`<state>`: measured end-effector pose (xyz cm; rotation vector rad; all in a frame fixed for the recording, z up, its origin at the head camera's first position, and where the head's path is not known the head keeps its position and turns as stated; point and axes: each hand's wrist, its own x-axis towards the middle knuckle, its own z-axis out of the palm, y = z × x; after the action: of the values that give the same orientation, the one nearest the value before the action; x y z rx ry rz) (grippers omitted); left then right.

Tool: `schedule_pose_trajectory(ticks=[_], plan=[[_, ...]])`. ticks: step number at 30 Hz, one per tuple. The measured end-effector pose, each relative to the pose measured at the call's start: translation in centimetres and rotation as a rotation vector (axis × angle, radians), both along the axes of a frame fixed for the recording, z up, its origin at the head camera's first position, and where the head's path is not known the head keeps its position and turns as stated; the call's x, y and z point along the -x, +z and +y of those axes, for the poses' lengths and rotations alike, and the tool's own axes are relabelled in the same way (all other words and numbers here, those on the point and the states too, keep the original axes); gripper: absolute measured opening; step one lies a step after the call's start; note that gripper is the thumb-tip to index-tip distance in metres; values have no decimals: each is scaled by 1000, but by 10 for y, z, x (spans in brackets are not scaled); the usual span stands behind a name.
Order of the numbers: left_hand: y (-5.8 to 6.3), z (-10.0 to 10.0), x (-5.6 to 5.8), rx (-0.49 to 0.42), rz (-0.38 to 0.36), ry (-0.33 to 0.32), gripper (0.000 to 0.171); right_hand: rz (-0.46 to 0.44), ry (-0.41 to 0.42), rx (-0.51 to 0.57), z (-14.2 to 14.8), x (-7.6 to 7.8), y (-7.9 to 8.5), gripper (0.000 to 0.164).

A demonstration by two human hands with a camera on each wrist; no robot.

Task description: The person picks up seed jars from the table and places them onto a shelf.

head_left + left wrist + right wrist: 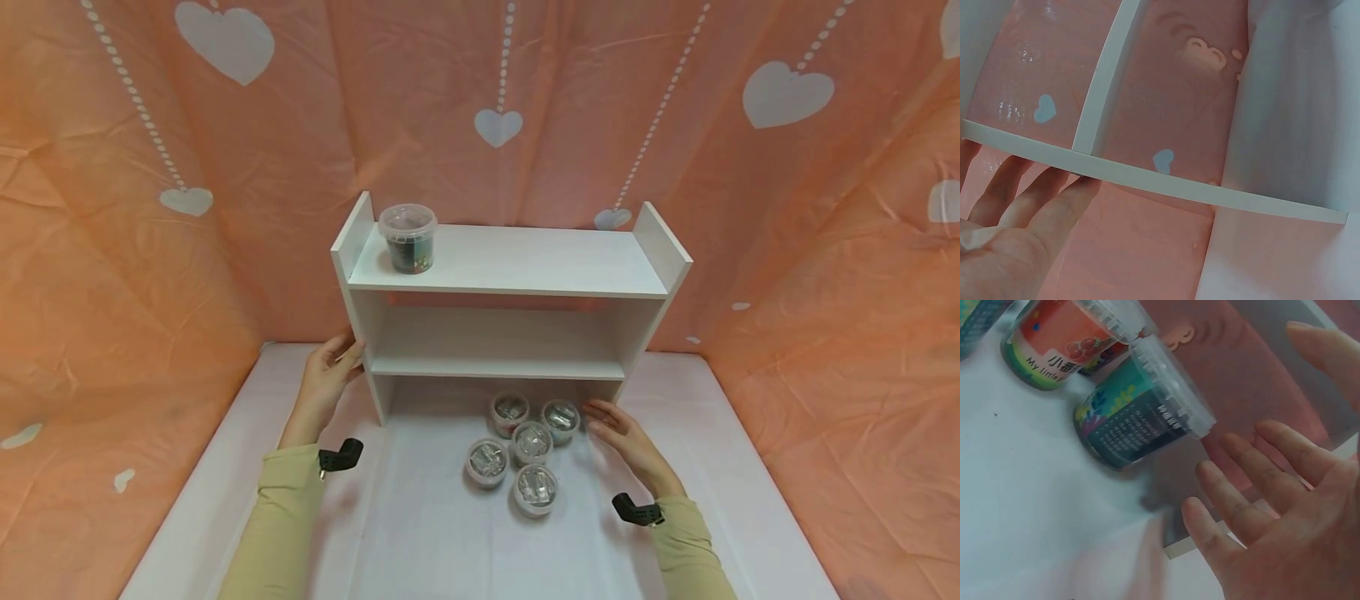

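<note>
I had the left hand [324, 375] steadying the white shelf unit [510, 283] at its left side panel, fingers [1035, 194] straight and laid along the panel's edge. The right hand [618, 433] hovered beside the cluster of five small lidded cups [525, 450] on the tabletop [420, 533], fingers [1235, 481] spread and relaxed, holding nothing, nearest the teal-labelled cup [1129, 422] at the cluster's right edge. A sixth cup [408, 237] stood on the top shelf at its left end.

My judgement was that the nearest cup was best taken by its wall below the lid rim, thumb and fingers on opposite sides, and lifted straight up so it did not knock the cup touching it, while the left hand held the shelf still.

From the head view the lids glared and the labels were unreadable. The right wrist view cut off the orange-labelled cup [1063, 337] and showed only part of its print. The left wrist view showed just shelf edges and pink backdrop [480, 100].
</note>
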<state>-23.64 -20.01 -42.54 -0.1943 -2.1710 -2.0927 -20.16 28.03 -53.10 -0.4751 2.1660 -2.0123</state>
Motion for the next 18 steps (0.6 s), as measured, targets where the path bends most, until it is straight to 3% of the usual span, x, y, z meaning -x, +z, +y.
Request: schedule_pose_trajectory(ticks=[18], plan=[[1,1,0,6,-5,1,59,-18,-15,14,-12,8,-21,61]])
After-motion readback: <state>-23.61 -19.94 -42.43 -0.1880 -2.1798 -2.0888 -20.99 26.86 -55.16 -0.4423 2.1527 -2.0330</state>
